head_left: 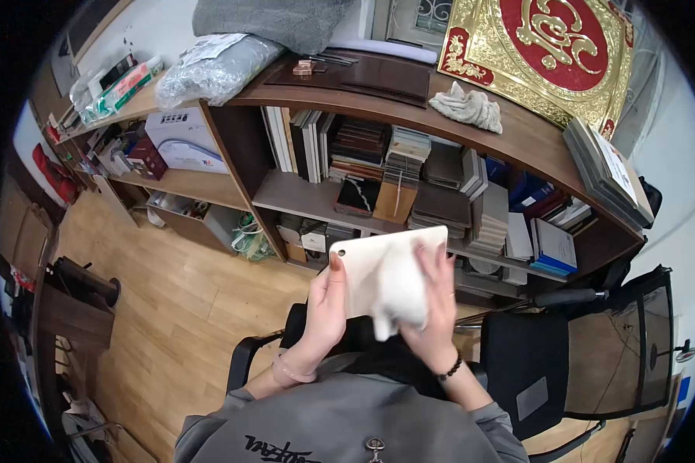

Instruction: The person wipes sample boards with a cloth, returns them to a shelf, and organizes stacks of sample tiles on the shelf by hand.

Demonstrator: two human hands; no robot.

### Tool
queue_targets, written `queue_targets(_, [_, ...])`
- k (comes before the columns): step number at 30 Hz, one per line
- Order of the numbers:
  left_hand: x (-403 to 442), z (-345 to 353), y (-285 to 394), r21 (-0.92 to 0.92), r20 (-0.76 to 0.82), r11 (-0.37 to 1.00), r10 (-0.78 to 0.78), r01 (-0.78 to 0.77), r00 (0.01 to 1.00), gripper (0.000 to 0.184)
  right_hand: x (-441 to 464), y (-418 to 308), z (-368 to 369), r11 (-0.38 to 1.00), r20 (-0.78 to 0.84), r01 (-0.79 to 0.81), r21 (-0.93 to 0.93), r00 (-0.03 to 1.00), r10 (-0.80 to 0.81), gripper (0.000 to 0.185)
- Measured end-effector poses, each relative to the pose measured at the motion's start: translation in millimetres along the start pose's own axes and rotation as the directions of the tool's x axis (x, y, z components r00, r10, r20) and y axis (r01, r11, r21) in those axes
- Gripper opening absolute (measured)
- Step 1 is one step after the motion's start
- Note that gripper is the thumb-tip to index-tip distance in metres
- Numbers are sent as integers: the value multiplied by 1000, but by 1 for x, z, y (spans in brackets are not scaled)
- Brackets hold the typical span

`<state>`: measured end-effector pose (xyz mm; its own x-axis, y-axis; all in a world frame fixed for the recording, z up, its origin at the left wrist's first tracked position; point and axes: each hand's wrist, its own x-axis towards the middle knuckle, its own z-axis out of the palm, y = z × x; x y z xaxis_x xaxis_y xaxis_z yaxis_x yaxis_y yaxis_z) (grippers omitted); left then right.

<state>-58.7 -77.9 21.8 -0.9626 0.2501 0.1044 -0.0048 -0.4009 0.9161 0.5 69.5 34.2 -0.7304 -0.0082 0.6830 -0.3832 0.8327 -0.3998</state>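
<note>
A cream-coloured flat panel [361, 270] with a small dark hole near one corner is held up in front of my body. My left hand [327, 309] grips its left edge, thumb over the front face, the other fingers hidden behind. Against the panel's face lies a white cloth [400, 287], blurred by motion. My right hand [438, 312] is closed on the cloth at its right side, and its fingertips are smeared near the panel's upper right.
Ahead stands a brown shelf unit [301, 197] packed with sample boards and books. On its top lie a crumpled cloth [466, 106], a plastic-wrapped bundle [218, 68] and a gold-and-red panel [548, 50]. A black chair [521, 363] stands at my right.
</note>
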Motion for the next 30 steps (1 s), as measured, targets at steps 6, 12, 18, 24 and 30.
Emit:
queue_targets(6, [-5, 3, 12, 197, 154, 978, -105, 73, 983, 48, -6, 3, 7, 999, -65, -32, 4, 997, 33, 66])
queue_targets(12, [-2, -4, 4, 278, 212, 961, -69, 8, 975, 46, -19, 37, 8, 934, -193, -261, 245, 931, 311, 67])
queue_targets(18, [4, 10, -3, 310, 295, 949, -42, -54, 954, 40, -12, 5, -8, 999, -119, -35, 18, 992, 37, 51])
queue_targets(24, [19, 0, 50, 517, 595, 856, -346, -16, 725, 25, -21, 81, -70, 951, -169, -254, 174, 944, 283, 32])
queue_targets(30, [45, 11, 40, 678, 604, 707, -382, -200, 699, 23, -16, 46, -65, 533, 570, -681, 502, 724, 388, 20])
